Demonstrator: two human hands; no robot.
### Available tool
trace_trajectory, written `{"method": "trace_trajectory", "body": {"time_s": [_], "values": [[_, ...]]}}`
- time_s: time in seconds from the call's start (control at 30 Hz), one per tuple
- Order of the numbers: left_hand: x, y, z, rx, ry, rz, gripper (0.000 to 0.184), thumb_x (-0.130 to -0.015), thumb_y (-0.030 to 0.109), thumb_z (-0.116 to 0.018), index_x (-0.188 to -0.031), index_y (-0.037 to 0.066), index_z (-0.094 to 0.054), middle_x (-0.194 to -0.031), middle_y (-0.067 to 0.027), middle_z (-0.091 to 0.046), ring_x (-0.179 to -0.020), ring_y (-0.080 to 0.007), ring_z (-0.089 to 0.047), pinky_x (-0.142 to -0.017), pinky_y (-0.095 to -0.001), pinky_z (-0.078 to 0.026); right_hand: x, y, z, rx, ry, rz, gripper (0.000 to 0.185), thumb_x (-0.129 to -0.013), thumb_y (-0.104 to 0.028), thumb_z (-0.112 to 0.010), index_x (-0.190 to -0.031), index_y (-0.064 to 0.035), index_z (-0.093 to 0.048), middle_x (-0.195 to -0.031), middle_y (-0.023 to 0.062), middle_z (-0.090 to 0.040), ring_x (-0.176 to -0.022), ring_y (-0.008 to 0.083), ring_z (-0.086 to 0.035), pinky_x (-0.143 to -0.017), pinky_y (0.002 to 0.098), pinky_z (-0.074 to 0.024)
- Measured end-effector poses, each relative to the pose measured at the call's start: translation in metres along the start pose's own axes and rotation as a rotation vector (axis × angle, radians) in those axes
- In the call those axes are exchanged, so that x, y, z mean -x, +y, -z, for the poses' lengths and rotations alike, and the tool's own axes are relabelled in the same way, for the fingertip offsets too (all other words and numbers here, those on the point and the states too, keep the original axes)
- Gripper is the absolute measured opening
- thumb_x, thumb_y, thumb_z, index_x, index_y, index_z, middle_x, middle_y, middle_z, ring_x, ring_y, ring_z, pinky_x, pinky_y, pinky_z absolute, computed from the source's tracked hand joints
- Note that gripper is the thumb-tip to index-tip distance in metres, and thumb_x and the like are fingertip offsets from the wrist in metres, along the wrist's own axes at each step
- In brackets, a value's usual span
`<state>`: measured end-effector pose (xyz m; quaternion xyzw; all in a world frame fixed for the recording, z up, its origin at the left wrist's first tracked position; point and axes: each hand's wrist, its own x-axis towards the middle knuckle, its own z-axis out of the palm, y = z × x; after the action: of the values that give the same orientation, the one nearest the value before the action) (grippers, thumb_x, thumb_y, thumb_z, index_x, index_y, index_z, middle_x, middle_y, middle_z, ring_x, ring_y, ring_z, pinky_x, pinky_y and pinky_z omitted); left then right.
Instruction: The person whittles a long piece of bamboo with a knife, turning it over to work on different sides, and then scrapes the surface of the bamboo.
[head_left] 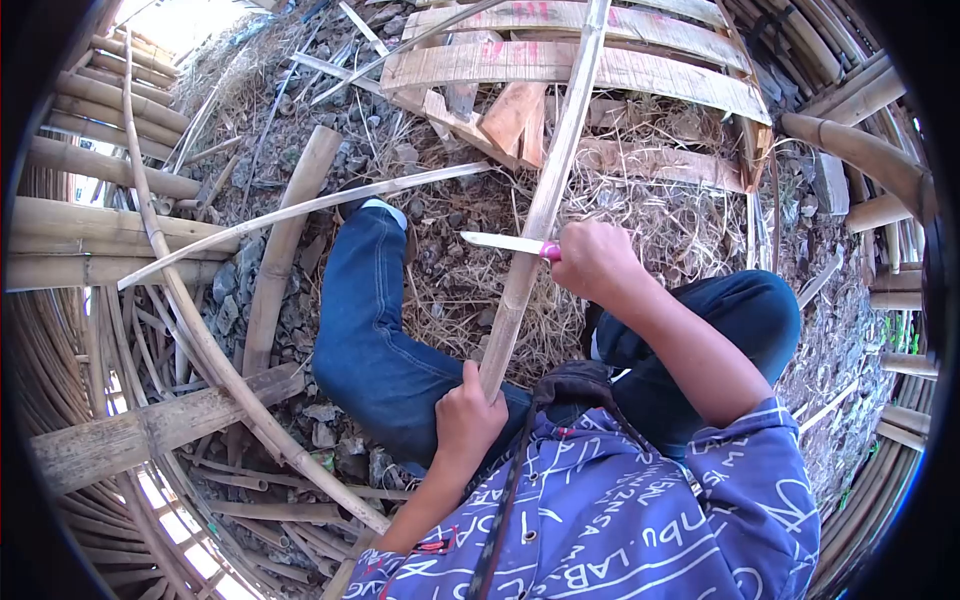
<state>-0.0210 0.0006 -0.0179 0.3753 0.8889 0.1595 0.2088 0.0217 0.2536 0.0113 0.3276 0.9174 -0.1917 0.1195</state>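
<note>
A long bamboo strip (552,190) runs from the top of the head view down to my lap. Its lower end is in my left hand (468,415), fingers wrapped round it near my thigh. My right hand (592,258) is closed on the pink handle of a knife (505,242). The pale blade points left and lies across the middle of the strip, above my left hand.
A wooden pallet-like frame (580,65) lies ahead on ground strewn with shavings and stones. Bamboo poles (120,230) stack at the left, and a long curved pole (190,310) crosses there. More bamboo (865,160) stands at the right. My bent legs flank the strip.
</note>
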Motion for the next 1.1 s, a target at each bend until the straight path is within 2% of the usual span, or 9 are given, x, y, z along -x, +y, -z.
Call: {"method": "trace_trajectory", "body": {"time_s": [0.2,0.27,0.47,0.53,0.8,0.87,0.9,1.0,1.1], "values": [[0.000,-0.007,-0.006,0.042,0.015,-0.044,0.023,-0.073,0.009,-0.061,-0.087,0.001,-0.045,-0.060,-0.0222,-0.058,-0.058,-0.0403,-0.060,-0.054,-0.0493,-0.049,-0.023,0.006,-0.009,0.017,-0.042,-0.041,0.024,-0.075,-0.024,-0.061,-0.072,-0.0007,-0.066,-0.071,0.0177,-0.065,-0.070,0.0340,-0.066,-0.064,0.0416,-0.0531],[0.000,-0.008,-0.008,0.064,0.021,-0.044,0.023,-0.072,0.008,-0.061,-0.087,0.001,-0.045,-0.060,-0.0223,-0.058,-0.058,-0.0404,-0.060,-0.054,-0.0494,-0.049,-0.028,0.008,-0.016,-0.002,0.073,0.040,0.023,-0.073,-0.021,-0.057,-0.065,-0.0008,-0.063,-0.064,0.0196,-0.062,-0.064,0.0376,-0.064,-0.062,0.0454,-0.0517],[0.000,-0.009,-0.006,0.093,0.026,-0.036,0.023,-0.072,0.008,-0.060,-0.087,0.000,-0.045,-0.062,-0.0224,-0.058,-0.059,-0.0409,-0.060,-0.054,-0.0492,-0.049,-0.040,0.012,-0.019,0.090,0.144,0.112,0.020,-0.073,-0.021,-0.058,-0.064,-0.0043,-0.064,-0.061,0.0163,-0.061,-0.062,0.0339,-0.064,-0.057,0.0418,-0.0518],[0.002,-0.009,-0.005,0.110,0.011,-0.030,0.023,-0.072,0.008,-0.060,-0.087,-0.001,-0.044,-0.062,-0.0227,-0.058,-0.060,-0.0412,-0.059,-0.054,-0.0493,-0.049,-0.044,0.015,-0.008,0.003,0.126,-0.062,0.021,-0.074,-0.022,-0.058,-0.065,-0.0043,-0.064,-0.064,0.0169,-0.062,-0.063,0.0327,-0.065,-0.057,0.0422,-0.0518],[0.004,-0.012,-0.005,0.115,0.029,-0.027,0.024,-0.072,0.008,-0.060,-0.088,-0.001,-0.045,-0.061,-0.0223,-0.058,-0.058,-0.0402,-0.060,-0.053,-0.0485,-0.049,-0.052,0.018,0.003,0.145,0.106,-0.046,0.023,-0.076,-0.024,-0.056,-0.069,-0.0037,-0.065,-0.068,0.0168,-0.064,-0.065,0.0334,-0.064,-0.062,0.0422,-0.0521],[0.012,-0.012,-0.003,0.114,0.025,-0.030,0.024,-0.071,0.008,-0.060,-0.088,-0.001,-0.046,-0.061,-0.0217,-0.058,-0.058,-0.0395,-0.060,-0.053,-0.0483,-0.049,-0.073,0.058,-0.002,-0.004,0.375,-0.188,0.024,-0.082,-0.023,-0.053,-0.074,-0.0043,-0.065,-0.072,0.0178,-0.064,-0.066,0.0319,-0.064,-0.063,0.0412,-0.0521],[0.021,-0.013,-0.002,0.083,0.014,-0.040,0.024,-0.071,0.008,-0.060,-0.088,0.000,-0.046,-0.061,-0.0209,-0.058,-0.058,-0.0388,-0.060,-0.053,-0.0479,-0.049,-0.084,0.093,0.021,-0.047,0.231,-0.396,0.028,-0.084,-0.034,-0.054,-0.089,-0.0093,-0.067,-0.087,0.0096,-0.067,-0.081,0.0272,-0.065,-0.074,0.0410,-0.0511],[0.028,-0.017,-0.003,0.055,0.006,-0.026,0.024,-0.069,0.009,-0.061,-0.085,0.002,-0.045,-0.060,-0.0187,-0.059,-0.057,-0.0369,-0.061,-0.052,-0.0469,-0.049,-0.076,0.122,0.074,0.131,0.231,-0.509,0.034,-0.086,-0.033,-0.050,-0.093,-0.0039,-0.066,-0.089,0.0188,-0.066,-0.084,0.0319,-0.065,-0.075,0.0428,-0.0499],[0.018,-0.016,-0.004,0.063,-0.015,0.018,0.024,-0.068,0.007,-0.059,-0.088,-0.001,-0.049,-0.060,-0.0225,-0.057,-0.058,-0.0406,-0.060,-0.055,-0.0495,-0.048,-0.075,0.134,0.079,0.149,0.341,-0.427,0.037,-0.087,-0.033,-0.048,-0.085,-0.0007,-0.067,-0.083,0.0220,-0.065,-0.080,0.0354,-0.064,-0.072,0.0457,-0.0490]]}}
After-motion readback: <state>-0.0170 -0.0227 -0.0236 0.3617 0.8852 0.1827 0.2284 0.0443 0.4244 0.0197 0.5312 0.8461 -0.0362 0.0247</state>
